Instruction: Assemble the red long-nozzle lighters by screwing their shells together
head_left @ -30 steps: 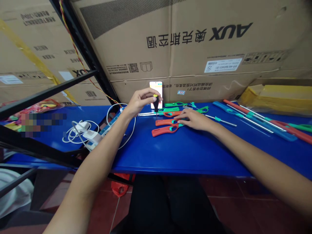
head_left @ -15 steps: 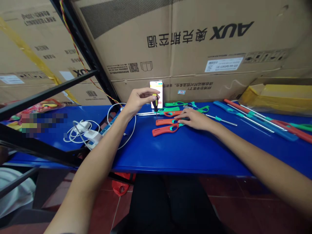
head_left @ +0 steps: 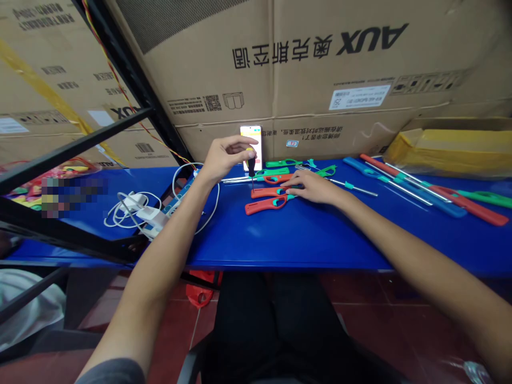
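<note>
My left hand (head_left: 221, 160) is closed around the handle of a small black-and-yellow screwdriver (head_left: 252, 167). The screwdriver stands upright, its thin tip at the left end of a red-orange gas lighter (head_left: 264, 192) lying on the blue table. Over that lighter's trigger end, my right hand (head_left: 312, 186) is closed and steadies it. A second red lighter (head_left: 260, 206) lies just in front, and a third (head_left: 276, 178) lies behind. Farther back are green lighters (head_left: 282, 163). A lit phone (head_left: 257, 152) leans against the carton behind my left fingers.
Blue and red long lighters (head_left: 400, 181) lie at the right beside a yellow-taped box (head_left: 452, 152). At the left are a power strip (head_left: 182, 191), white chargers (head_left: 152, 216) with cables, and a black shelf frame (head_left: 136, 114). A large cardboard carton (head_left: 296, 96) stands behind the table (head_left: 320, 240).
The camera view has shifted, so the table and lighters sit slightly higher and farther left. Both hands keep their holds, and the screwdriver stays upright on the same lighter.
</note>
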`<state>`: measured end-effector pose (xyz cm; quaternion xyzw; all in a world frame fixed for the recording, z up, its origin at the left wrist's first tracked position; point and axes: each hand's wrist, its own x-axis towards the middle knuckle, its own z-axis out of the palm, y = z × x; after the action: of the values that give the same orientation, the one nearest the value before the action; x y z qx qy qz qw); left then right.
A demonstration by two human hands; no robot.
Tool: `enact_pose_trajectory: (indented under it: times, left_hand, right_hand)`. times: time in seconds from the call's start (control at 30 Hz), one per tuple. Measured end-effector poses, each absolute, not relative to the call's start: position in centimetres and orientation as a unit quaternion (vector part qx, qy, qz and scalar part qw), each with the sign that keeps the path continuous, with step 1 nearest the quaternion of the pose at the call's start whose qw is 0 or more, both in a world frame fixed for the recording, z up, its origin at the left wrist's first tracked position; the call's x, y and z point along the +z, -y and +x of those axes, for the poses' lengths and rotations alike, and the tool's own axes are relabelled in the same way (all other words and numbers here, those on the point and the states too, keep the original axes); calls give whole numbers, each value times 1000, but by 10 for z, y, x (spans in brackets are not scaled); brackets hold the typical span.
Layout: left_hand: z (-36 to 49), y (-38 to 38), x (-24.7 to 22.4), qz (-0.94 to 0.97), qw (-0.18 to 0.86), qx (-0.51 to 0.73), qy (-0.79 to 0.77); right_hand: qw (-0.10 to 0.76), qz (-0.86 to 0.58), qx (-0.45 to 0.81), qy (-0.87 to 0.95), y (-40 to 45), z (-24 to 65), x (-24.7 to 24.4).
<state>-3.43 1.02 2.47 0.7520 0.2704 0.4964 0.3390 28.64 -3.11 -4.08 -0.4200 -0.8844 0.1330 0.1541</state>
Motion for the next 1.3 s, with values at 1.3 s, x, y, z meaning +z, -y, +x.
enact_pose_trajectory:
  times: [1.3]
  left_hand:
    - [-7,32,-11,675,224,604,-360]
  right_hand:
    - [190,-417,162,874,34,286,-44]
